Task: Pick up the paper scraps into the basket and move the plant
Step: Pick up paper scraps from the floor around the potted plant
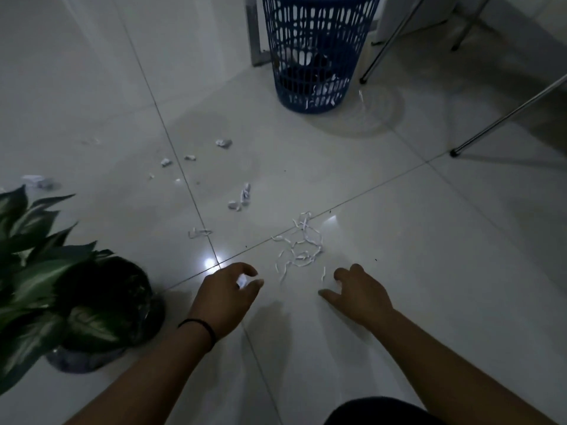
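Observation:
White paper scraps lie scattered on the pale tiled floor: a tangle of thin strips (302, 246) just beyond my hands, and several small crumpled bits (224, 143) farther left. My left hand (228, 294) is curled around a small white scrap held in its fingers. My right hand (359, 289) hovers low with fingers spread, a strip just past its fingertips. A blue slotted basket (316, 53) stands at the far centre with paper inside. The potted plant (55, 286) with green striped leaves sits at the left.
Metal chair or table legs (503, 118) slant down at the right, with another leg (389, 41) beside the basket. A grey post (254, 32) stands left of the basket. My dark-clothed knee (383, 412) shows at the bottom edge.

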